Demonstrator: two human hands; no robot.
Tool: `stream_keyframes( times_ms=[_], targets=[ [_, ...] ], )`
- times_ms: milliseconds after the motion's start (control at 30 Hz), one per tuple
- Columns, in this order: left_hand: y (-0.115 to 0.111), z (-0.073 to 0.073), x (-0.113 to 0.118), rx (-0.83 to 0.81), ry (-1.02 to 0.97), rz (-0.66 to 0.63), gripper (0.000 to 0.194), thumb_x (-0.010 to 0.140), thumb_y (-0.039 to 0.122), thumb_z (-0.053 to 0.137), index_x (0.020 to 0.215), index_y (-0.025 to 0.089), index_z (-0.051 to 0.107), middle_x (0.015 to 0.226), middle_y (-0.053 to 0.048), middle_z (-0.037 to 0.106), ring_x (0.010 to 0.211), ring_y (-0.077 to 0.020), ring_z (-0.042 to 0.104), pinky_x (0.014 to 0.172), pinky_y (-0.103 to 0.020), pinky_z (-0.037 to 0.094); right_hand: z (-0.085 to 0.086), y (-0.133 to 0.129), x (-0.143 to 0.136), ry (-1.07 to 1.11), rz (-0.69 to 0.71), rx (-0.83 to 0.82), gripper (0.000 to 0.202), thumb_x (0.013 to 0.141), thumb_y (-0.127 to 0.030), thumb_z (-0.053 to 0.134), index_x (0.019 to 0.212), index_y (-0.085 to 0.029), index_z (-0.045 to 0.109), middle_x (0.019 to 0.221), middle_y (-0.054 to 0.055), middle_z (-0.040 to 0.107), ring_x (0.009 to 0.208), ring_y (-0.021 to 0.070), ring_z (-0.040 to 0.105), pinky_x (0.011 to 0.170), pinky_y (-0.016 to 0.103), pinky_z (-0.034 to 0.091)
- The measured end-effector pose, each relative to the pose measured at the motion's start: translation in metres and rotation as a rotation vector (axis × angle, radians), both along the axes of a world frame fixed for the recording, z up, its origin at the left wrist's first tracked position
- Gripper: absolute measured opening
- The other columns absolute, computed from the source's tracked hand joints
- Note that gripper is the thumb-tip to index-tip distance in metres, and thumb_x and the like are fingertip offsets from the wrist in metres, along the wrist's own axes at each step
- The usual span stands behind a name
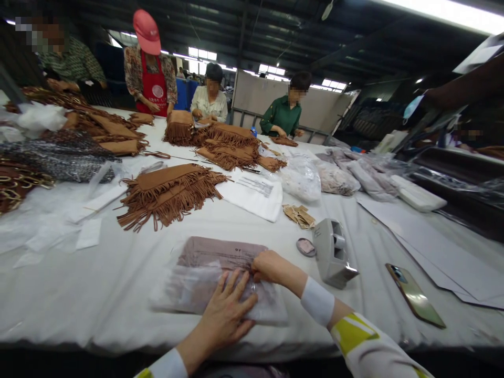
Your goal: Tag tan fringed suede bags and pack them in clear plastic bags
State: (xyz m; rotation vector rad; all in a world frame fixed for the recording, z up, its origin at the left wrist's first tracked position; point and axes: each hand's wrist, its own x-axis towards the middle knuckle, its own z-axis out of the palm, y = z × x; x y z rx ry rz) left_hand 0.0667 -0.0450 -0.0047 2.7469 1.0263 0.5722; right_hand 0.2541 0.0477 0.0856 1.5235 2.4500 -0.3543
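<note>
A clear plastic bag (pixel 181 291) lies flat near the table's front edge, with a folded brownish item showing through it and some print along its upper part. My left hand (pixel 226 312) rests on the bag with fingers spread, palm down. Against the bag's upper right part, my right hand (pixel 273 266) is curled closed; its fingertips are hidden, so what they pinch cannot be made out. Just right of that hand stands a grey tape dispenser (pixel 328 252), with a small round disc (pixel 306 247) beside it.
Brown fringed pieces (pixel 169 191) lie beyond the bag, near a stack of white printed bags (pixel 254 194). Tan tags (pixel 299 215) sit behind the dispenser. A phone (pixel 415 295) and white sheets (pixel 437 247) are at right. Several co-workers stand or sit across the table.
</note>
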Motion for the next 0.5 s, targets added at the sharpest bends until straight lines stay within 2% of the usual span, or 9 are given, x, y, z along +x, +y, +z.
stream_keyframes(
  times_ms=[67,133,200,267,333,433,500],
  targets=[
    [0.000,0.001,0.000,-0.006,-0.001,-0.005,0.051,0.088,0.055,0.047,0.134,0.035,0.043,0.156,-0.011,0.018,0.143,-0.0370,0.011,0.111,-0.061,0.014,0.004,0.004,0.008,0.059,-0.063,0.054,0.016,0.065,-0.028,0.073,0.075,-0.017,0.067,0.068,0.006,0.069,0.062,0.0196,0.060,0.060,0.027,0.043],
    [0.001,0.001,-0.001,-0.006,0.000,-0.005,0.051,0.088,0.054,0.048,0.135,0.035,0.043,0.157,-0.011,0.017,0.143,-0.0377,0.012,0.110,-0.061,0.015,0.011,0.005,0.017,0.128,-0.138,0.124,0.018,0.071,-0.030,0.071,0.084,-0.017,0.067,0.075,0.008,0.070,0.068,0.0200,0.061,0.064,0.027,0.044],
    [0.001,0.000,-0.002,-0.004,-0.002,-0.003,0.053,0.087,0.054,0.049,0.136,0.036,0.042,0.157,-0.010,0.018,0.143,-0.0379,0.013,0.110,-0.062,0.015,0.014,-0.001,0.023,0.197,-0.209,0.190,0.016,0.083,-0.031,0.060,0.088,-0.017,0.065,0.080,0.009,0.070,0.073,0.0197,0.062,0.067,0.028,0.044],
    [0.001,0.000,-0.003,0.002,-0.002,-0.001,0.054,0.086,0.054,0.050,0.136,0.036,0.041,0.156,-0.010,0.018,0.142,-0.0379,0.013,0.110,-0.062,0.016,0.010,-0.016,0.021,0.261,-0.262,0.237,0.025,0.092,-0.032,0.044,0.088,-0.017,0.063,0.081,0.008,0.069,0.073,0.0182,0.063,0.068,0.027,0.045],
    [0.002,0.001,-0.002,0.014,0.004,0.001,0.055,0.087,0.055,0.049,0.138,0.036,0.039,0.156,-0.010,0.020,0.142,-0.0374,0.015,0.110,-0.061,0.016,-0.005,-0.036,0.010,0.420,-0.305,0.215,0.032,0.096,-0.034,0.036,0.084,-0.018,0.061,0.077,0.005,0.068,0.070,0.0168,0.063,0.066,0.026,0.046],
    [0.002,0.005,0.000,0.041,0.024,0.005,0.061,0.088,0.055,0.046,0.144,0.035,0.030,0.154,-0.011,0.025,0.141,-0.0362,0.018,0.111,-0.058,0.017,-0.037,-0.065,-0.010,0.740,-0.363,0.130,0.031,0.094,-0.038,0.037,0.081,-0.020,0.058,0.074,0.002,0.066,0.068,0.0164,0.062,0.064,0.026,0.047],
    [0.004,0.008,-0.001,0.068,0.046,-0.003,0.065,0.088,0.056,0.043,0.146,0.033,0.024,0.153,-0.012,0.027,0.141,-0.0354,0.019,0.112,-0.056,0.017,-0.057,-0.075,-0.019,0.811,-0.409,0.168,0.028,0.094,-0.039,0.037,0.082,-0.021,0.056,0.076,0.002,0.065,0.069,0.0173,0.062,0.066,0.028,0.047]
  ],
)
